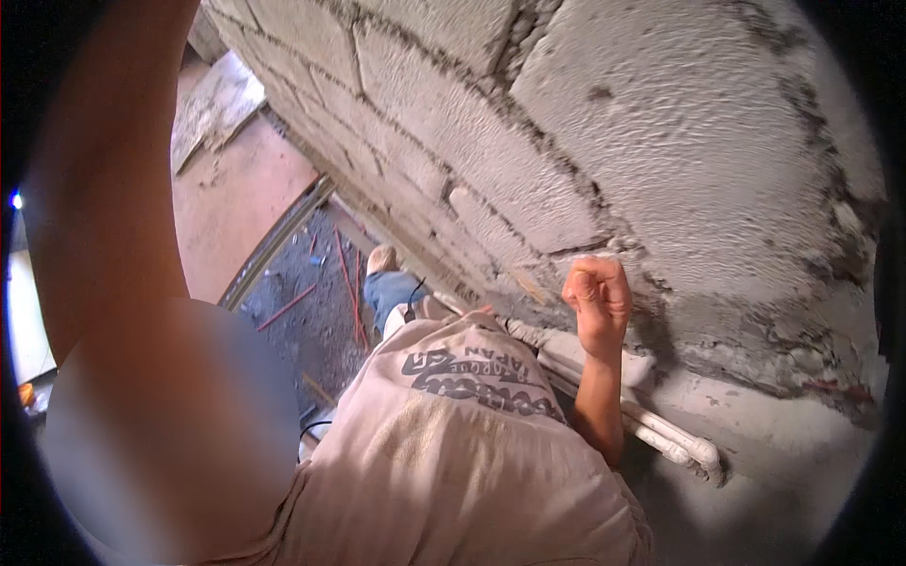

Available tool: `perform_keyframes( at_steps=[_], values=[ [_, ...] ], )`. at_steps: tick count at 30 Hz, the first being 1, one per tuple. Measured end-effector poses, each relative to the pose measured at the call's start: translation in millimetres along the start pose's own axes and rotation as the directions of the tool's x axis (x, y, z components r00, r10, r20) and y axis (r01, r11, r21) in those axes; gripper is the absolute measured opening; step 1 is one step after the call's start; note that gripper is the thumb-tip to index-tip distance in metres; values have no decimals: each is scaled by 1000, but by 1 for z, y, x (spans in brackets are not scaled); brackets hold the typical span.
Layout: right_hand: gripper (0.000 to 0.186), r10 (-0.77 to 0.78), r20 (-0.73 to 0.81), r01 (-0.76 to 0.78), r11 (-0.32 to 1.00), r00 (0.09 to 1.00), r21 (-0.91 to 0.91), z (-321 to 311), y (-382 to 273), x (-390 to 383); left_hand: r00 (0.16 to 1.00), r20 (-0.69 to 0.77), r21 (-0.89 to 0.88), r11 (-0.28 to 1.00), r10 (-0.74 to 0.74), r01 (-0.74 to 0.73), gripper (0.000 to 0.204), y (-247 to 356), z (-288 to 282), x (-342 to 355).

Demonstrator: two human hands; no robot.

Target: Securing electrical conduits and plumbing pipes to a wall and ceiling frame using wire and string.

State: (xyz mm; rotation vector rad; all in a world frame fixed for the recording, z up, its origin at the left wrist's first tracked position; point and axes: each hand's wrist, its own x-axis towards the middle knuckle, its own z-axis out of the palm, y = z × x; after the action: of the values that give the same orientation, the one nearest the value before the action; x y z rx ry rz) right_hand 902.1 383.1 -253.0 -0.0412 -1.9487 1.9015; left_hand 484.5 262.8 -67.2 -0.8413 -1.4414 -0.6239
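Observation:
My right hand (596, 294) is raised in front of the grey block wall (651, 141), its fingers curled into a fist with the thumb across them. Whatever they hold, if anything, is hidden. At the left, my left arm (123, 170) reaches upward, and its hand lies past the top edge of the picture. Below is my light shirt (434, 434) with dark print. One blue trouser leg (392, 294) and a pale shoe (381, 258) show beyond it.
White pipes (675, 439) run along the wall's foot beside a concrete ledge (774, 434). Thin red rods (288, 307) lie on the dark, littered floor (302, 274). A pinkish board (245, 193) with a metal edge is at the upper left. A blurred patch covers the lower left.

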Motion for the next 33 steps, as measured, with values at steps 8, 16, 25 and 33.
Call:
perform_keyframes(
  at_steps=[8, 16, 25, 33],
  values=[
    [11, -6, -52, -12, 944, 999, -330, 4, 48, -17, 962, 87, -10, 965, -258, 260, 44, -57, -109, -83],
    [11, 29, -10, -31, 916, 1000, -399, -1, 79, -14, 868, 54, -69, 865, -494, 497, 52, -67, -219, -113],
    [9, 95, -54, -107, 946, 994, -307, 6, 93, -21, 708, 141, -521, 556, -692, 647, 61, 5, -223, -102],
    [7, -92, -60, 64, 930, 994, -363, 10, 82, -27, 536, 838, -541, -26, -107, 841, 63, 230, -190, -110]
  ],
)
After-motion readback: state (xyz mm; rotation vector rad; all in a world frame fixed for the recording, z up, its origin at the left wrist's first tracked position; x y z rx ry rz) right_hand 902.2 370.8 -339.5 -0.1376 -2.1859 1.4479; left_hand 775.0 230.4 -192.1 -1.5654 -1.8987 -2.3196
